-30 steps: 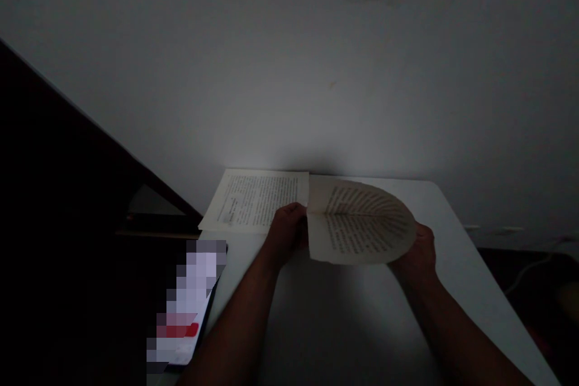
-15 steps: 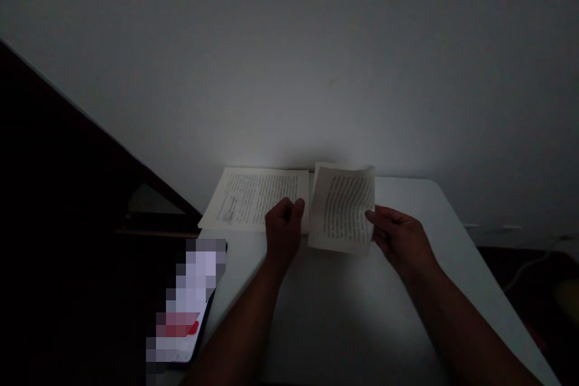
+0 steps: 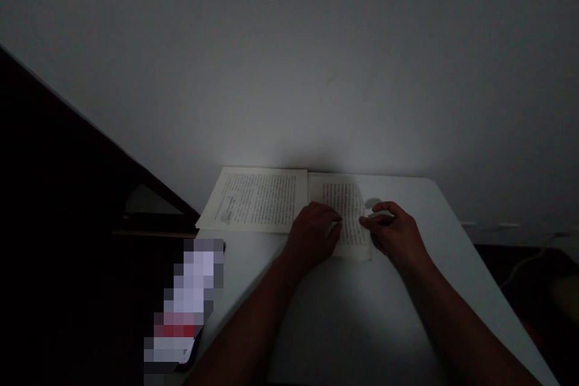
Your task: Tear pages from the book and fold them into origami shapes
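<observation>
A loose printed page (image 3: 351, 211) lies on the white table, its right part slightly bowed. My left hand (image 3: 315, 230) rests over its left side, fingers bent and thumb apart, holding nothing that I can see. At the page's right edge is my right hand (image 3: 395, 229), with thumb and forefinger spread apart. The thumb tip overlaps the edge; whether it touches the paper I cannot tell. To the left lies another printed page (image 3: 271, 199) with a small boxed heading; whether more sheets lie under it is not clear.
The white table (image 3: 353, 319) stands against a grey wall (image 3: 289, 72). A lit phone (image 3: 192, 295), its screen blurred out, lies along the table's left edge. Dark space drops off on both sides, with a pale cable (image 3: 520, 266) at the right.
The page that my right hand held raised is now down on the table, and the right fingers have parted. My left hand has moved right, from a fist to bent fingers over the page.
</observation>
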Demonstrator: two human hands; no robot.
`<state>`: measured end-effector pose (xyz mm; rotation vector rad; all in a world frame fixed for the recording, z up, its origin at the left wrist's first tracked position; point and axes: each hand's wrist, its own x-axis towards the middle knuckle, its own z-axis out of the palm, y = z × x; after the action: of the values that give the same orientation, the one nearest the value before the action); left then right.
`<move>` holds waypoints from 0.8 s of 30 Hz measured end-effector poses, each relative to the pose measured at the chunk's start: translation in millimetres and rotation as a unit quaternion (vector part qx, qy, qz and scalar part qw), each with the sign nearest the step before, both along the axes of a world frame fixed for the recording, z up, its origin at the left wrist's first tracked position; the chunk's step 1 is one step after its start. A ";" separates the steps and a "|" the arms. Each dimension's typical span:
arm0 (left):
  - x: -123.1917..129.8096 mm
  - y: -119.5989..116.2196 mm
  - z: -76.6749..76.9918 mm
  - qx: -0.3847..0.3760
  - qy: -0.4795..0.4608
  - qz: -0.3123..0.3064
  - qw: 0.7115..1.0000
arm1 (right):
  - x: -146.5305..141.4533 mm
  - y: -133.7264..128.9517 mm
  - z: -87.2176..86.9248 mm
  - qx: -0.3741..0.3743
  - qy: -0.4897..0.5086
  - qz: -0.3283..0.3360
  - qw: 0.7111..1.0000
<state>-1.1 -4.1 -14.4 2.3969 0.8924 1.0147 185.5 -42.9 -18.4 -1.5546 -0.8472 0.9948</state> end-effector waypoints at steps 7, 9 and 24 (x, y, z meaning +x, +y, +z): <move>5.5 3.4 -8.6 0.016 0.134 -0.017 0.991 | 6.9 1.5 -8.0 -0.022 -0.164 0.029 0.986; 4.7 4.0 -8.3 0.016 0.153 -0.014 0.988 | 11.2 1.3 -6.9 -0.022 -0.252 0.054 0.966; 6.8 6.0 -8.5 0.011 0.178 -0.018 0.984 | 38.5 6.8 3.9 0.115 -0.461 0.269 0.838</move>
<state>5.7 1.9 -22.9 2.6518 0.9514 0.5925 224.1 -36.2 -14.5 -1.5893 -2.0859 0.4118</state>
